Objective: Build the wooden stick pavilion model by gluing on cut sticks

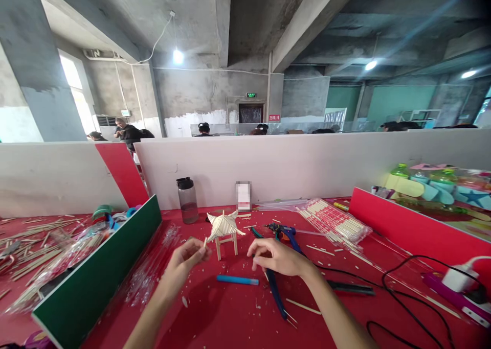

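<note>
A small pavilion model (224, 231) built of pale wooden sticks stands on the red table (230, 318). My left hand (186, 261) is just left of it, fingers pinched on a short stick that points toward the model. My right hand (276, 257) hovers right of the model with fingers curled; whether it holds anything is hidden. A blue pen-like tool (238, 280) lies between my hands, nearer me. Blue-handled pliers (276, 293) lie under my right hand.
A dark water bottle (187, 200) stands by the white partition (307, 165). A bag of sticks (337, 224) and a glue gun (284, 231) lie at right, with black cables (402, 282). A green divider (103, 272) stands at left; people sit beyond the partition.
</note>
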`<action>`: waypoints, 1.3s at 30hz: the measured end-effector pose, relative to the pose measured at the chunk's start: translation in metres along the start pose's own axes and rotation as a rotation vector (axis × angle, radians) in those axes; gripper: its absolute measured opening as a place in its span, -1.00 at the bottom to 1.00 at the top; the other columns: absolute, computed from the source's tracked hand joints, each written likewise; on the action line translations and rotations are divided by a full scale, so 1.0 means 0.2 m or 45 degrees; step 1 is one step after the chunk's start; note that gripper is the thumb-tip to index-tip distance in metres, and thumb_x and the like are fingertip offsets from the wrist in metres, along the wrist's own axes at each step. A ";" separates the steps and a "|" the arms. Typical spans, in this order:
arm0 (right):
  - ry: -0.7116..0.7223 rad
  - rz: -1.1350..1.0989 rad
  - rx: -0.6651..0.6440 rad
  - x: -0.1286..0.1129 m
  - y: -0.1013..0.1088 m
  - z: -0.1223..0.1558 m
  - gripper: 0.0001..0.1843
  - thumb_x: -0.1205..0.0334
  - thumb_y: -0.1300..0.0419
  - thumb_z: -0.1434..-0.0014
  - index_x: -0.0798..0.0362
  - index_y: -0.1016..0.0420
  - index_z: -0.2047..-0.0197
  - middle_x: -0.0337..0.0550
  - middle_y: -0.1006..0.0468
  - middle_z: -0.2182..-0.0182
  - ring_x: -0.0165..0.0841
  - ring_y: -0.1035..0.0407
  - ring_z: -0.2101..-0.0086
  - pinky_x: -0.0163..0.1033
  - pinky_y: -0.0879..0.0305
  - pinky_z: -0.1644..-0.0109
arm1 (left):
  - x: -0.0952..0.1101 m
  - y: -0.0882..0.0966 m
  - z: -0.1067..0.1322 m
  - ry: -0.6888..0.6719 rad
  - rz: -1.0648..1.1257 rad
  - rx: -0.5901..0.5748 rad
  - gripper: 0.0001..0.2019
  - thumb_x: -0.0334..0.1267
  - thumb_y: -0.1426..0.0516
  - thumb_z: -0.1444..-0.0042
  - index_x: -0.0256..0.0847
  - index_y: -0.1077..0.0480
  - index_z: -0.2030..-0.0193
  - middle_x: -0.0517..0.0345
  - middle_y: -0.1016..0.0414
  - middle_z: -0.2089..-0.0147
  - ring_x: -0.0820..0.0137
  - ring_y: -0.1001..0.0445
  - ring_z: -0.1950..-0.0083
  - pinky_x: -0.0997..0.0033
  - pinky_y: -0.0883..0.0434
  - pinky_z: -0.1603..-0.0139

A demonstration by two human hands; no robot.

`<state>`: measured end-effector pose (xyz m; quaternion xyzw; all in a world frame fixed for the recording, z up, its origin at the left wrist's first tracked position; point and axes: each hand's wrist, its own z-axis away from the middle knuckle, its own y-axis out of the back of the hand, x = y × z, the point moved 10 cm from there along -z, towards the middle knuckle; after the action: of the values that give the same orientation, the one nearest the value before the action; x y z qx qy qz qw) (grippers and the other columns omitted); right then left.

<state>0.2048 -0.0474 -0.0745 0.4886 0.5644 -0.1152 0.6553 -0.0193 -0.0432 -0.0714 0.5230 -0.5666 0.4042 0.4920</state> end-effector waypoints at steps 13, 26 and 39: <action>-0.218 0.719 0.331 0.08 0.20 0.06 -0.83 0.19 -0.08 -0.29 -0.05 -0.49 0.18 -0.20 -0.66 0.32 -0.29 -0.51 0.31 -0.30 -0.19 0.27 | -0.09 0.53 0.00 0.114 -1.199 0.309 -0.86 -0.13 -0.13 -0.08 -0.12 -0.41 0.38 0.16 -0.57 0.43 0.30 -0.48 0.41 0.48 -0.16 0.44; -0.357 0.955 0.389 0.15 0.29 0.09 -0.84 0.19 -0.09 -0.30 -0.06 -0.50 0.16 -0.18 -0.66 0.30 -0.28 -0.51 0.29 -0.31 -0.10 0.34 | -0.17 0.52 -0.05 0.026 -0.991 0.358 -0.76 -0.03 -0.17 -0.03 -0.17 -0.38 0.43 0.20 -0.50 0.50 0.32 -0.46 0.42 0.47 -0.24 0.42; -0.835 1.061 0.283 0.23 0.21 0.18 -0.13 -0.30 -0.28 0.03 0.19 -0.41 -0.16 0.33 -0.44 -0.13 0.15 -0.33 -0.12 0.06 -0.25 -0.09 | -0.19 0.51 -0.06 0.067 -1.398 0.329 -0.81 -0.10 -0.01 -0.22 -0.14 -0.28 0.33 0.21 -0.50 0.42 0.33 -0.48 0.36 0.47 -0.21 0.38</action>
<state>0.2726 -0.0356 -0.0969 0.6760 0.0731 -0.0511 0.7315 -0.1203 -0.0111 -0.1013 0.7867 -0.1447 0.1679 0.5761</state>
